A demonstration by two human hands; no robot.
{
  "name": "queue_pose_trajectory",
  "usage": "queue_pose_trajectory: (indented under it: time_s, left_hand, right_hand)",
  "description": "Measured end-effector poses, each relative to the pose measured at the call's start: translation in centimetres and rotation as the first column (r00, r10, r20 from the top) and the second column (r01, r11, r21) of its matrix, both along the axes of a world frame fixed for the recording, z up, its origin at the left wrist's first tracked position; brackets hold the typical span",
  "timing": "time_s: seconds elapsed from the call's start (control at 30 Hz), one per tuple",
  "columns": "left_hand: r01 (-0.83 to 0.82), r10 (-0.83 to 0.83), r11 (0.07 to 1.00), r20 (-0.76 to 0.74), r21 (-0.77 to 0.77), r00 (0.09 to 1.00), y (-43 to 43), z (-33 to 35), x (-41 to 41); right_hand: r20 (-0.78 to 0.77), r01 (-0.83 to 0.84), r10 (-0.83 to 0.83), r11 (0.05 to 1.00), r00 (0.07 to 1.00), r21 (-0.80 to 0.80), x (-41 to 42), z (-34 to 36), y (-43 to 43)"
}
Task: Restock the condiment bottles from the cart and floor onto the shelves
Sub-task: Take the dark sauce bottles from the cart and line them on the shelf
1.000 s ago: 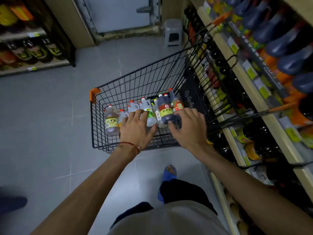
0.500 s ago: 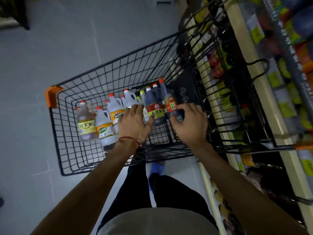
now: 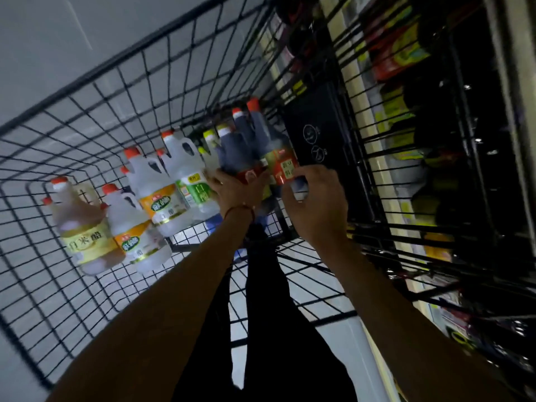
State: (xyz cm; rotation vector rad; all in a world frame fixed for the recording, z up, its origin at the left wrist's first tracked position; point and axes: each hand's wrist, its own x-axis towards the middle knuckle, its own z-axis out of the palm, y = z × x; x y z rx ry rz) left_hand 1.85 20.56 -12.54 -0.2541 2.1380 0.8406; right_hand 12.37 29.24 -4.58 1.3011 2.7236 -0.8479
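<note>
Cart (image 3: pixel 316 117) nearer — blurred bottle (image 3: pixel 282 167), right hand (image 3: pixel 316 205)

The bottles stand in a row at the near end of my black wire cart (image 3: pixel 116 91). From the left there's a yellowish bottle (image 3: pixel 84 236), two orange-label jugs (image 3: pixel 162 201), a green-label jug (image 3: pixel 197 187), then dark, red-capped ones. My left hand (image 3: pixel 235 192) holds the red-label bottle (image 3: pixel 249 171). My right hand (image 3: pixel 316 204) grips the orange-label bottle (image 3: pixel 280 161).

shelves (image 3: pixel 406 62) blurred; dark bottles (image 3: pixel 246 146) smeared; cart (image 3: pixel 95 111) cropped left
</note>
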Motion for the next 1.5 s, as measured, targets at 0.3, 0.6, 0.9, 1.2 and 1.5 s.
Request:
queue_pose_trajectory:
  time_s: [0.3,0.6,0.9,1.2,1.5]
  left_hand:
    - [-0.062,0.062,0.997,-0.011,-0.041,0.998,0.2,-2.2,-0.4]
    - [-0.064,0.045,0.98,-0.102,-0.189,0.994,-4.0,-1.4,-3.5]
    - [-0.1,0.088,0.976,-0.068,-0.196,0.994,-4.3,-2.0,-4.7]
    - [-0.154,0.154,0.966,-0.019,-0.208,0.988,-4.1,-2.5,-4.1]
    - [-0.108,0.1,0.96,-0.044,-0.258,0.994,-4.5,-2.5,-4.2]
  right_hand:
    - [0.112,-0.057,0.068,0.993,0.991,-0.101,-0.7,-3.2,1.5]
    - [0.2,-0.007,0.068,0.956,0.977,-0.293,-2.9,-7.0,2.1]
    - [0.255,0.075,-0.012,0.968,0.967,-0.239,-4.8,-8.4,1.2]
    - [0.264,0.207,-0.096,0.878,0.96,-0.432,-6.2,-9.5,1.9]
    - [0.307,0.262,-0.116,0.831,0.945,-0.49,-6.5,-10.1,2.9]
